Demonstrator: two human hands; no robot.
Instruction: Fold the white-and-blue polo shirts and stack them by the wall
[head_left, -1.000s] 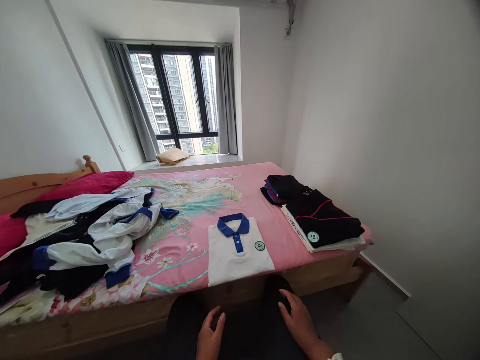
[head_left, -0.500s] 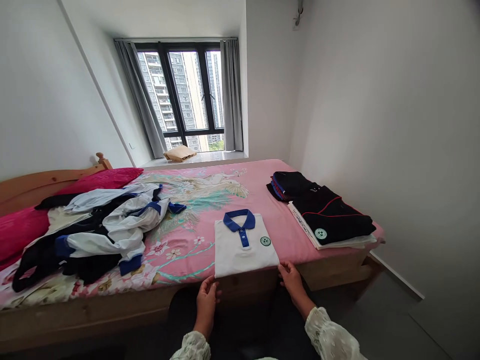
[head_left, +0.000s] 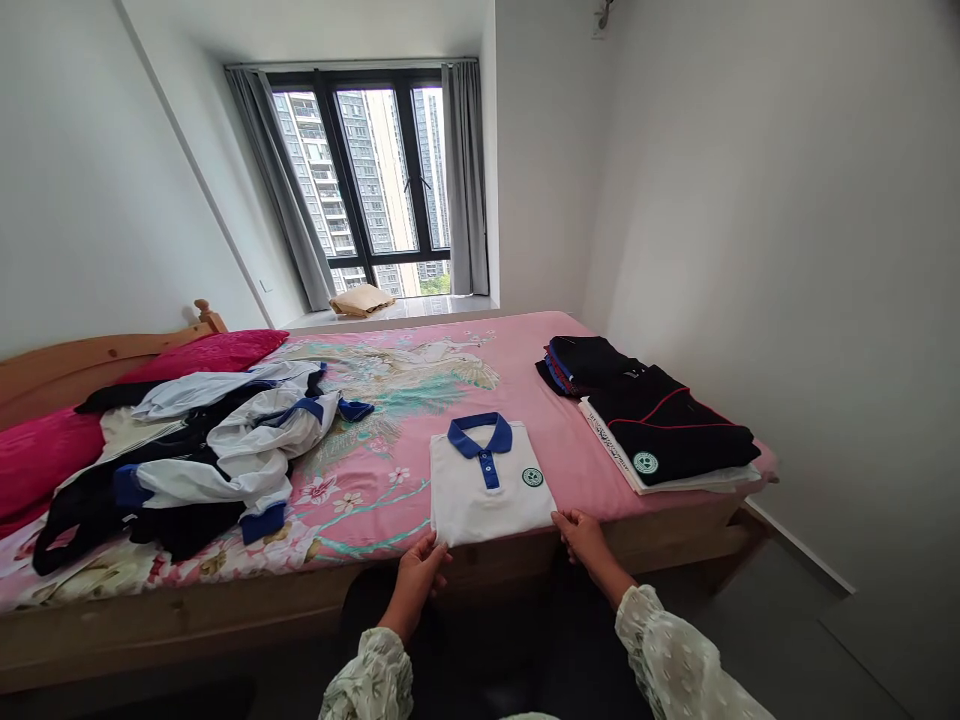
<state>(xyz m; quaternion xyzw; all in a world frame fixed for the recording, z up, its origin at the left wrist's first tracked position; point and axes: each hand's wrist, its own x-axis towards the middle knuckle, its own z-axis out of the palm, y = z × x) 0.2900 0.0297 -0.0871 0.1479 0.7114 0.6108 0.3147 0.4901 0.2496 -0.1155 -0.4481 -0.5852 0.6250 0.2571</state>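
Note:
A white polo shirt (head_left: 480, 505) with a blue collar and a round green badge lies folded into a rectangle at the near edge of the bed. Its collar points away from me. My left hand (head_left: 420, 580) pinches the near left corner of the shirt between thumb and fingers. At the near right corner, my right hand (head_left: 581, 535) grips the hem the same way. Between the two hands the lower edge of the shirt runs along the mattress edge.
A loose heap of white, blue and black clothes (head_left: 247, 450) covers the bed's left side, near pink pillows (head_left: 210, 350). Folded dark clothes (head_left: 675, 430) are stacked at the right. The bed's wooden side rail (head_left: 247, 615) runs in front of me.
Both hands have drawn slightly inward, the left to the right and the right to the left. The shirt's near edge now looks a little creased at the left corner.

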